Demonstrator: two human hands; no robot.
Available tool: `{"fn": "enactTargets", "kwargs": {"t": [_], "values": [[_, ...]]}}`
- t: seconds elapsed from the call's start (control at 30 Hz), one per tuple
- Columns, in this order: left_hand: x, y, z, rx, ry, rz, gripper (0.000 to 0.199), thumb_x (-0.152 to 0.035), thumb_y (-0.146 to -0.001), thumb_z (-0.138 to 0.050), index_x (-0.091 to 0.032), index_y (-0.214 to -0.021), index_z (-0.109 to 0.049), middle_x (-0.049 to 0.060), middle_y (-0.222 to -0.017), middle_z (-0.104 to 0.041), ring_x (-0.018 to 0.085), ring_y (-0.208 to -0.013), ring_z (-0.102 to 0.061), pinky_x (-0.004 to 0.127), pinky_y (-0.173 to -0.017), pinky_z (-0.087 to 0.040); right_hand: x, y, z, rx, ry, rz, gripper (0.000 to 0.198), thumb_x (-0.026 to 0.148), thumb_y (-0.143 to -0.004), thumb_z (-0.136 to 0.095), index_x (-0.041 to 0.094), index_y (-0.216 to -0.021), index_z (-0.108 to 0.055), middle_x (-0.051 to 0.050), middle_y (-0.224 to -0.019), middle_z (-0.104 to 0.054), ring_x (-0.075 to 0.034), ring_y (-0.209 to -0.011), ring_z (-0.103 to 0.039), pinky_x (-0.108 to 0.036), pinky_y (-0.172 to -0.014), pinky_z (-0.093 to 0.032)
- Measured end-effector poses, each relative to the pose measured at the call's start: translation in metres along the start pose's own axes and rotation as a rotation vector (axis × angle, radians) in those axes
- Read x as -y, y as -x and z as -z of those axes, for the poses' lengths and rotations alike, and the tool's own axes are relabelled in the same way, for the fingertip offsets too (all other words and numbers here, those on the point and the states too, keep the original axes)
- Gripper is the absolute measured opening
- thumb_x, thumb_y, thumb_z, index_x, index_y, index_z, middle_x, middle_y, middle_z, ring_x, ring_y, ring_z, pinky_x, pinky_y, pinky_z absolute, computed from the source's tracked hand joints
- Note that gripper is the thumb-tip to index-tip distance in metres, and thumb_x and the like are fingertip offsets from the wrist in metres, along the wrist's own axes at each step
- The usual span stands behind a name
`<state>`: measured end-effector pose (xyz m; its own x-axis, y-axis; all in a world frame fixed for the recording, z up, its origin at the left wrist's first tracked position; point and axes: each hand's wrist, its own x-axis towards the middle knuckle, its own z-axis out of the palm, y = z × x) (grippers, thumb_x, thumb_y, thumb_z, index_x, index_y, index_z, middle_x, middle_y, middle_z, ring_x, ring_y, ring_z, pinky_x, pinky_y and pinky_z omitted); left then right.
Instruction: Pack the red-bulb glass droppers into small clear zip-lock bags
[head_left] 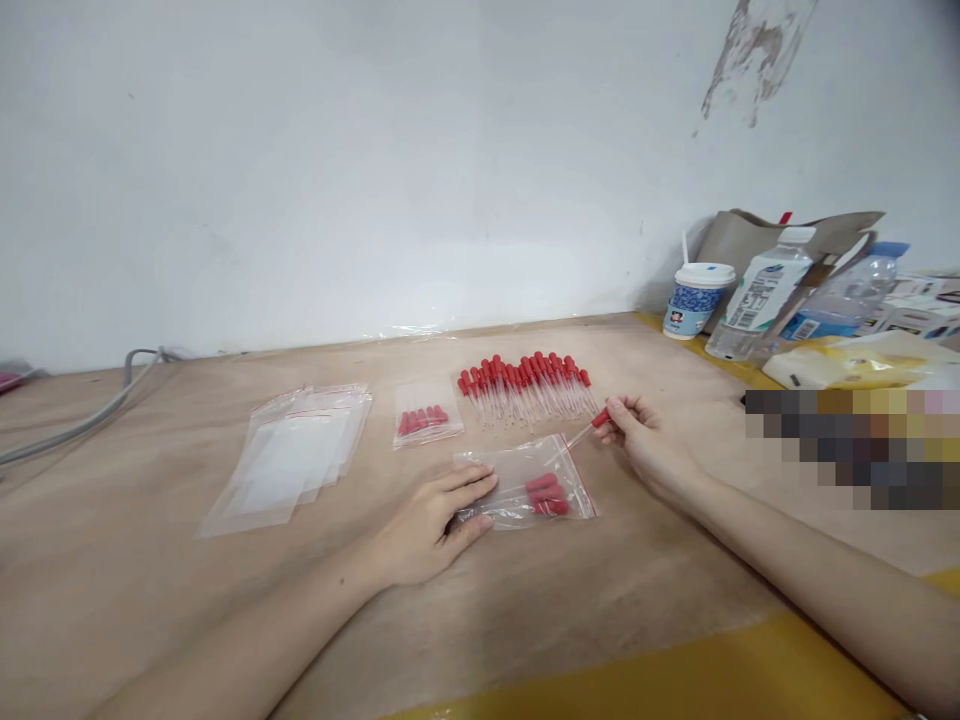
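My right hand point(645, 440) pinches a glass dropper by its red rubber bulb point(601, 417). The dropper's thin clear tube points left, its tip at the red-lined mouth of a clear zip bag point(510, 470). Several red-bulbed droppers point(550, 495) lie inside that bag, bulbs toward the mouth. Across the bag's left end rests my left hand point(439, 515), fingers and thumb spread apart and touching the plastic. Just behind the bag, a row of loose droppers point(525, 380) lies side by side, red bulbs pointing toward the wall.
A filled zip bag point(427, 405) with several droppers lies left of the row. Farther left are overlapping flat zip bags point(300, 450). A paper cup point(694, 300), plastic bottles point(761, 290) and a beige bag point(750, 235) stand back right. A grey cable point(90, 425) crosses the left edge.
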<state>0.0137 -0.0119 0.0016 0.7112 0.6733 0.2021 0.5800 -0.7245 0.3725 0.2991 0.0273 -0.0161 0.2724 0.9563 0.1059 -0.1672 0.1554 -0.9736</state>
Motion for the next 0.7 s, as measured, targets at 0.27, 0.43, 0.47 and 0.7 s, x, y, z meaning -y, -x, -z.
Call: {"fn": "enactTargets", "kwargs": {"t": [0.27,0.43,0.47,0.7], "values": [[-0.001,0.001,0.001,-0.025,0.01,-0.012,0.049,-0.031,-0.088,-0.046,-0.019,-0.134,-0.035,0.007,-0.134,-0.044,0.022,-0.122,-0.042,0.042,-0.101,-0.036,0.006,0.012,0.009,0.258,-0.134,-0.33,0.021,0.014,-0.066,-0.069,0.018,-0.082,-0.055,-0.001,-0.074,-0.065,-0.009,-0.067,-0.063,-0.019,-0.069,-0.052],[-0.003,0.0,0.002,-0.025,0.005,-0.011,0.047,-0.031,-0.088,-0.046,-0.021,-0.133,-0.037,0.007,-0.132,-0.046,0.022,-0.121,-0.044,0.043,-0.1,-0.037,0.011,0.004,0.016,0.206,-0.151,-0.398,0.019,0.006,-0.066,-0.065,0.018,-0.076,-0.054,0.0,-0.071,-0.064,-0.009,-0.068,-0.064,-0.017,-0.071,-0.052],[-0.004,0.0,0.002,-0.025,0.002,-0.01,0.047,-0.031,-0.088,-0.046,-0.021,-0.133,-0.037,0.007,-0.132,-0.046,0.022,-0.121,-0.044,0.043,-0.1,-0.037,0.011,0.004,0.015,0.211,-0.145,-0.396,0.019,0.007,-0.066,-0.066,0.018,-0.075,-0.053,0.0,-0.071,-0.064,-0.009,-0.068,-0.064,-0.017,-0.071,-0.052],[-0.003,-0.001,0.002,-0.037,0.015,-0.03,0.047,-0.032,-0.089,-0.046,-0.021,-0.133,-0.037,0.007,-0.132,-0.046,0.022,-0.12,-0.044,0.042,-0.099,-0.038,0.007,0.017,0.001,0.41,0.169,-0.265,0.028,0.026,-0.064,-0.073,0.018,-0.077,-0.049,0.003,-0.064,-0.061,-0.006,-0.055,-0.057,-0.016,-0.052,-0.046]]}}
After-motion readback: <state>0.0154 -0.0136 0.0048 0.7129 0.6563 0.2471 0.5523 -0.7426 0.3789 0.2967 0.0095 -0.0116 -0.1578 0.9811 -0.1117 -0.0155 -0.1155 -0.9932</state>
